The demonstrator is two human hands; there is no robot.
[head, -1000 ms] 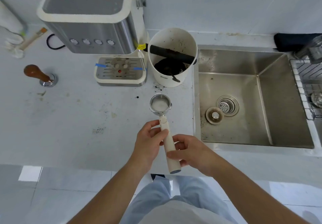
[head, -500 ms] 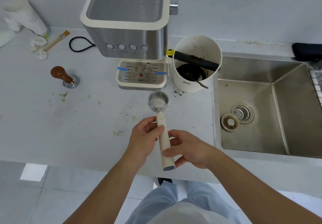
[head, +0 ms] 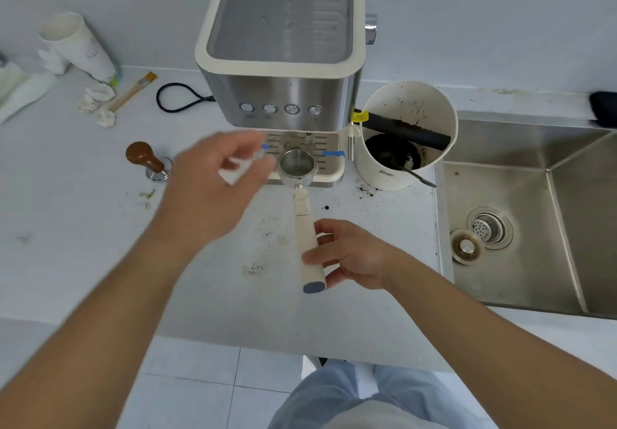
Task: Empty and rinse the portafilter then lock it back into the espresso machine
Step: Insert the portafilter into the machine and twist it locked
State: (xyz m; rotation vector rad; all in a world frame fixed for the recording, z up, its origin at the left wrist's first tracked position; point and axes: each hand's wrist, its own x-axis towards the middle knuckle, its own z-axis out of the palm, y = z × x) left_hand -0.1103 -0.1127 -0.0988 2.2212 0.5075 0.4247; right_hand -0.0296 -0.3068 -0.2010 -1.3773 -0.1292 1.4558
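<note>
Left hand (head: pixel 213 178): motion-blurred, finger pose unreadable; hides the near-left corner of the drip tray (head: pixel 329 174). Espresso machine (head: pixel 283 61): top cut by the far edge. Dark object (head: pixel 603 108), far right: cropped, unidentifiable. Sink (head: pixel 534 228): cut off at the right. Lettering on the knock box (head: pixel 405 131): too small to read.

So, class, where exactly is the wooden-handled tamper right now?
In the head view the tamper stands on the counter, left of the espresso machine and its drip tray, just beyond the raised left hand.
</note>
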